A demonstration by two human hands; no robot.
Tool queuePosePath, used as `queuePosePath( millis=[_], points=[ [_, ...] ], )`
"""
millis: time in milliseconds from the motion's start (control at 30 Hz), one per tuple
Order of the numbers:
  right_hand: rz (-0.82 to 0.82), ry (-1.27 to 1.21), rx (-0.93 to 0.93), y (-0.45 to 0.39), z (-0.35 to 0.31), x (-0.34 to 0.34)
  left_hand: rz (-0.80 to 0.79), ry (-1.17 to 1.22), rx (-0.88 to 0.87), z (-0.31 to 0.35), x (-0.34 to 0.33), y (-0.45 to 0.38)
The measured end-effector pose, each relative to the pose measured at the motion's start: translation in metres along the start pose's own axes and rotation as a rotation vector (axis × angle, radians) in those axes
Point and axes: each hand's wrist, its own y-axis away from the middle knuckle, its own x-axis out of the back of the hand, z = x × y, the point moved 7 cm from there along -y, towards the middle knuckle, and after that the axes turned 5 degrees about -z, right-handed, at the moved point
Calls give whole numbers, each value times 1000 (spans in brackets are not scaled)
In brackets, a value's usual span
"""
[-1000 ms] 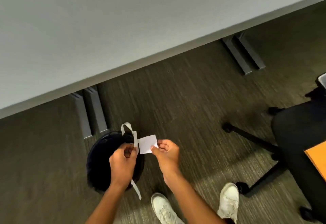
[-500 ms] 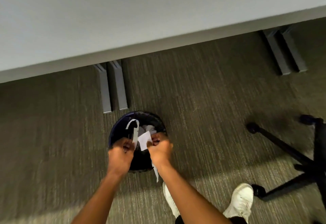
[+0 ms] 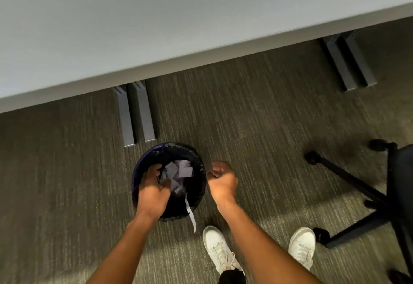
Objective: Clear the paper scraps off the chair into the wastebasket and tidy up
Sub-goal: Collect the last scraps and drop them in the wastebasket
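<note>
Two hands are at the wastebasket (image 3: pixel 202 167) now, and the change from half a second ago is plain: the white square that my right hand (image 3: pixel 222 181) pinched is gone from it and lies among the paper scraps (image 3: pixel 178 172) inside the bin. That grip has pulled out to the right of the rim, fingers curled into a loose fist with nothing in it. My left hand (image 3: pixel 153 191) is still over the opening, fingers reaching down toward the heap; whether that grip is pinching a piece or has let go, I cannot tell, since the fingertips are lost in the dark of the bin. One long paper strip (image 3: pixel 190 214) hangs over the near rim and trails down outside toward the carpet (image 3: pixel 257 127), just by my shoe (image 3: pixel 218 248). I judge this load nearly delivered, but that strip could slip to the floor, so it wants tucking in. Off to the right the chair (image 3: pixel 400 183) shows only its dark seat edge and wheeled base; whether more scraps lie on it is not visible. Beyond stands the pale tabletop (image 3: pixel 156 26).
</note>
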Motion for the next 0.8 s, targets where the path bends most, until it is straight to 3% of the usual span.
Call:
queuePosePath(
  millis=[200, 367, 500, 800],
  points=[
    [111, -83, -14, -10, -3, 73, -44, 22, -112, 71, -35, 2],
    [132, -173, 80, -17, -16, 133, -87, 98, -91, 129, -81, 5],
    [251, -260, 142, -15, -25, 206, -135, 107, -150, 192, -127, 15],
    [441, -357, 115, -12, 0, 380, -409, 137, -284, 318, -254, 55]
  ],
)
